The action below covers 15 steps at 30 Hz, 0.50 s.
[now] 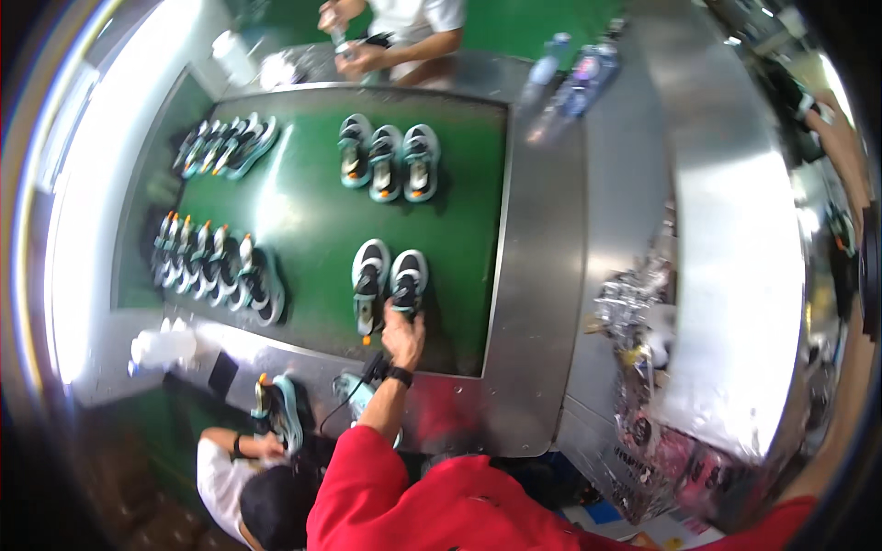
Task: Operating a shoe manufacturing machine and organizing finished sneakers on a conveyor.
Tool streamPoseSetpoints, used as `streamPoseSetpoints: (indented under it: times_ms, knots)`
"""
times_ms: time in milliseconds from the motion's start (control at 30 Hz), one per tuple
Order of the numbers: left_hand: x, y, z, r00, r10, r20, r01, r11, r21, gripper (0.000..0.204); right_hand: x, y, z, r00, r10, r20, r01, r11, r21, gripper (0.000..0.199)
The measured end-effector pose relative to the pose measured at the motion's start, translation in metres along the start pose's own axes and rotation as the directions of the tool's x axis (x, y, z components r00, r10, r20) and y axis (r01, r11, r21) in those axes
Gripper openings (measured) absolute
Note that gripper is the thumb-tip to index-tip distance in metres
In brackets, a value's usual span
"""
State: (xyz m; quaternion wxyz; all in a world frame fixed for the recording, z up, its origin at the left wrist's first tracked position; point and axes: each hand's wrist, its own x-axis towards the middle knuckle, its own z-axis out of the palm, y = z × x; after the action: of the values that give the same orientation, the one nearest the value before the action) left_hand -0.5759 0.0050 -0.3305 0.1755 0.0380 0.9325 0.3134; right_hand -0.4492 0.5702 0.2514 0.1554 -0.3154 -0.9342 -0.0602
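Observation:
My left hand (402, 338), with a black band at the wrist, is closed on the near end of a black, white and pale teal sneaker (409, 275) on the green belt (312, 207). Close on its left lies a matching sneaker (369, 275) with an orange tip at its near end. At the far right edge, my right arm stretches up and away from the belt. Its hand (830, 118) is blurred against a dark thing with a whitish edge (785, 92), whose kind I cannot make out; the fingers there do not show clearly.
Three sneakers (386, 163) sit farther up the belt; rows of sneakers (219, 262) line its left side. Across stands a person (413, 37); another person (276, 496) at lower left handles a sneaker (278, 409). Bottles (583, 78) stand beyond the metal rim (542, 275). Right is a shiny metal surface (735, 303).

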Motion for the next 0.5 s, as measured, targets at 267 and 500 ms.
streamPoseSetpoints:
  times_ms: [267, 500]
  knots:
    - [0.014, -0.035, -0.016, 0.938, 0.346, -0.017, -0.345, 0.927, -0.145, 0.067, -0.105, -0.029, -0.020, 0.984, 0.018, -0.176, 0.060, 0.903, 0.425, 0.056]
    - [-0.088, 0.038, -0.048, 0.787, 0.592, 0.170, -0.553, 0.801, -0.230, 0.083, -0.265, -0.051, -0.160, 0.814, 0.321, -0.485, -0.029, 0.856, 0.517, 0.035]
